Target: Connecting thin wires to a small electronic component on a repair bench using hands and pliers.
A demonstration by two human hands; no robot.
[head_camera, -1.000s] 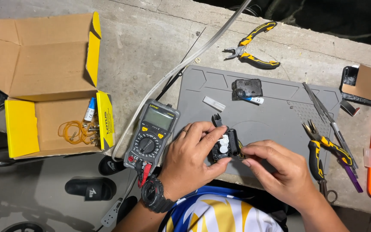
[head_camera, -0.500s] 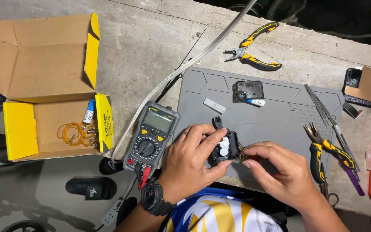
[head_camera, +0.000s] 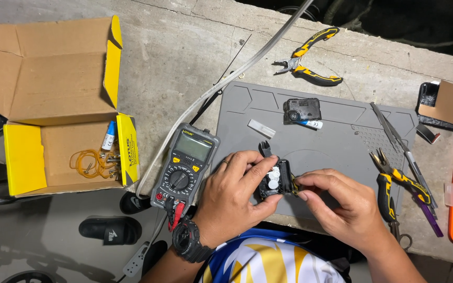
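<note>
A small black module [head_camera: 274, 179] (white round parts showing inside) sits over the grey mat [head_camera: 342, 136], left hand [head_camera: 234, 196] gripping its side, right hand [head_camera: 342, 204] pinching its right edge; a multimeter [head_camera: 185, 165] lies just left on the desk [head_camera: 184, 63]

Three pliers show: one [head_camera: 310, 55] at the top, two [head_camera: 402, 181] at the right. There is one multimeter [head_camera: 185, 166], one grey mat [head_camera: 342, 131], one open box [head_camera: 53, 105] and one sandal [head_camera: 110, 229].

Makeshift repair bench: multimeter [head_camera: 185, 166], pliers [head_camera: 310, 57]
</note>
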